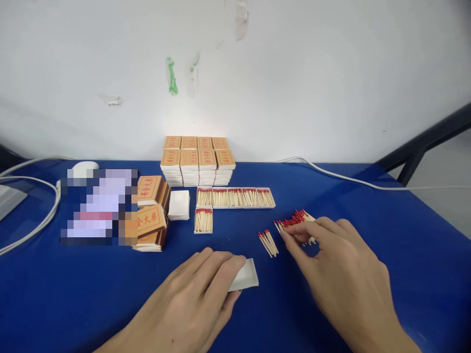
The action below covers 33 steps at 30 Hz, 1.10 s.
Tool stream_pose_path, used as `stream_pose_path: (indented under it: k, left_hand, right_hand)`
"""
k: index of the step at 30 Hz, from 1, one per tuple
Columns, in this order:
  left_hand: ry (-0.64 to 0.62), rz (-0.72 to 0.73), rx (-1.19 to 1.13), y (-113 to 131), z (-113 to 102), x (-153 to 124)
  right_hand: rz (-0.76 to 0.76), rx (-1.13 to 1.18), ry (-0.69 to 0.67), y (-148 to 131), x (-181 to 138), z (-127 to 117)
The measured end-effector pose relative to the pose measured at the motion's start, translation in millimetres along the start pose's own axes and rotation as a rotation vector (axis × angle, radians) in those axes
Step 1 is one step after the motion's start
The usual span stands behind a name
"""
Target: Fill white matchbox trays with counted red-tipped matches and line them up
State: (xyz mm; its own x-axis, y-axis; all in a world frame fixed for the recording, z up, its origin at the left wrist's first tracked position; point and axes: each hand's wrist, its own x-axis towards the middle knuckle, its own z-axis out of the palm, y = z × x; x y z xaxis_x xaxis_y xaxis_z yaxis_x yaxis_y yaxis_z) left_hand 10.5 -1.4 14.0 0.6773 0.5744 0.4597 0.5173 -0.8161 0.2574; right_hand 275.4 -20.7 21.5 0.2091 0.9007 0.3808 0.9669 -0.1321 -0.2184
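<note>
My left hand [200, 289] lies on the blue table [368, 215] with its fingers closed over a small white matchbox tray [246, 277]. My right hand [338, 274] reaches into a loose pile of red-tipped matches [294, 221], fingertips pressed on the sticks. A small separate bunch of matches [268, 242] lies just left of that hand. A row of filled open trays [235, 197] sits further back, with one more filled tray [203, 220] in front of it.
Stacked orange matchboxes [197, 161] stand against the white wall. More orange boxes [151, 213] and a stack of white empty trays [179, 205] lie to the left. White cables [33, 215] and a mouse [84, 168] are at far left.
</note>
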Motion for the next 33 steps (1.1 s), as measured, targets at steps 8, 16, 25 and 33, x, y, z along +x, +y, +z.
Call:
stream_pose_path:
  k: [8,16,25,33]
  left_hand:
    - [-0.015,-0.002,0.0,2,-1,2]
    - [-0.025,0.007,0.004,0,-3,2]
    - [-0.022,-0.021,-0.036,2,-2,-2]
    - [0.046,-0.066,-0.146,4,-12,-3]
  right_hand:
    - [0.035,0.007,-0.034,0,-1,0]
    - [0.032,-0.034,-0.009,-1,0,1]
    - [0.014,0.054,-0.053,-1,1,2]
    - [0.018,0.069,-0.051,-2,-5,-1]
